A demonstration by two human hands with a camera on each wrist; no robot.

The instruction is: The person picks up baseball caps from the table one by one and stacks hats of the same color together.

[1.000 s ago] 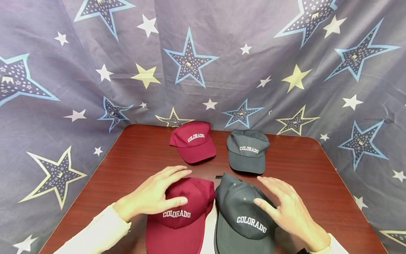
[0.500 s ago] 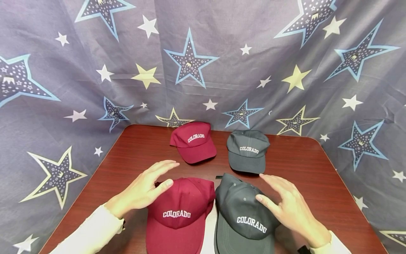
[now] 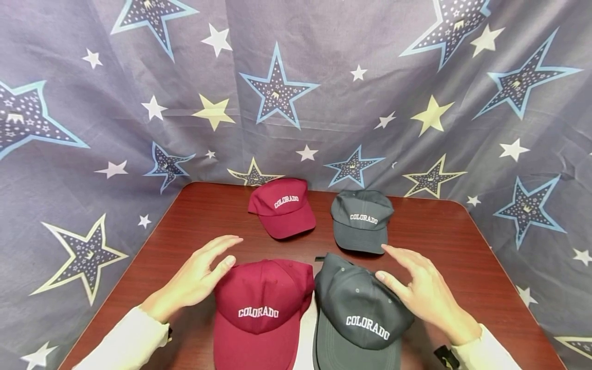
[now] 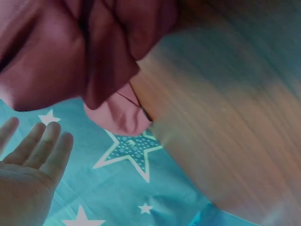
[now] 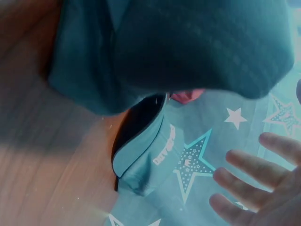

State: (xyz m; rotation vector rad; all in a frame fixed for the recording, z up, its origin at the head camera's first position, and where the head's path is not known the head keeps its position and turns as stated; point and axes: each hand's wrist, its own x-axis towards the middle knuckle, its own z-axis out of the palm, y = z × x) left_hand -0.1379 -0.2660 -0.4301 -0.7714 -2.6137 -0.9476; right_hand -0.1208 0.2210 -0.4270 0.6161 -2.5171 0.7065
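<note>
In the head view, a maroon cap [image 3: 263, 290] lettered COLORADO sits at the front of the table, brim toward me. Beside it on the right is a dark grey cap [image 3: 356, 293] with the same lettering, slightly turned. My left hand [image 3: 196, 277] hovers just left of the maroon cap's crown, fingers extended, holding nothing. At the grey cap's right side is my right hand [image 3: 423, 290], its fingers straight and thumb by the crown; whether it touches cannot be told. Both wrist views show spread fingers away from the cap fabric.
Farther back stand another maroon cap [image 3: 284, 208] and another grey cap [image 3: 362, 221]. Something white [image 3: 306, 334] shows between the front caps. A starry curtain [image 3: 296, 103] surrounds the reddish-brown table [image 3: 199, 216] at the back and sides.
My left hand has moved left, off from over the front maroon cap. The right hand has shifted slightly up and right. The grey cap's right side has spread outward a little.
</note>
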